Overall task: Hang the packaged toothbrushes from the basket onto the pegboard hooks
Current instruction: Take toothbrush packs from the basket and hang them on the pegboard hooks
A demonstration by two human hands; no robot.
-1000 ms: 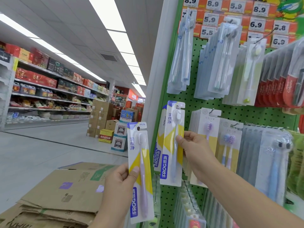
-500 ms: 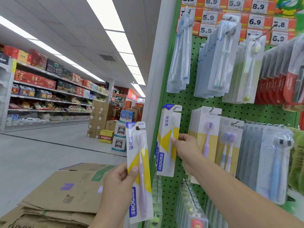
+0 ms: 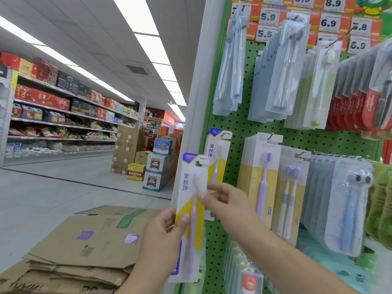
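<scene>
left hand [image 3: 163, 240] gripping toothbrush pack [image 3: 188, 211], right hand [image 3: 229, 200] pinching it, flattened cardboard [image 3: 84, 247] left of pegboard [image 3: 235, 128]

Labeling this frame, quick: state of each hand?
Left hand: grips the toothbrush pack by its lower half.
Right hand: fingertips pinch the same pack near the brush head.

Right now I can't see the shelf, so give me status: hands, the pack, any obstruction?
Left hand grips toothbrush pack low. Right hand pinches it mid-card. Pack not yet on a hook. Hung pack sits on the pegboard just behind; nothing blocking.
</scene>
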